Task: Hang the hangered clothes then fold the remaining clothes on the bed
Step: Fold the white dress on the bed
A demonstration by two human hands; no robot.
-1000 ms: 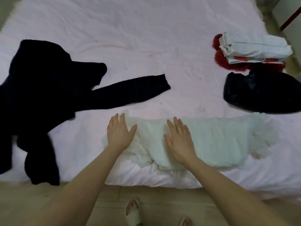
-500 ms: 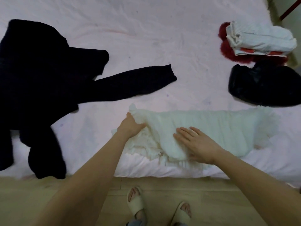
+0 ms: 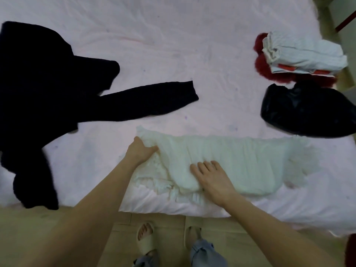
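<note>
A pale pink bed (image 3: 173, 45) carries a dark sweater (image 3: 48, 89) sprawled at left and a glossy black bag (image 3: 308, 110) beside folded striped cloth (image 3: 302, 53) at right. Near the front edge lies a gauzy white garment (image 3: 240, 160); the left hand (image 3: 139, 151) grips its bunched end, while the right hand (image 3: 212, 177) presses flat, fingers straight.

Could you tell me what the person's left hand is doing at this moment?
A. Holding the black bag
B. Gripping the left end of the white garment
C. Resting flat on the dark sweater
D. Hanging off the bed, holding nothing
B: the left hand curls round the left end of the white garment, while the right hand lies flat on it.
</note>
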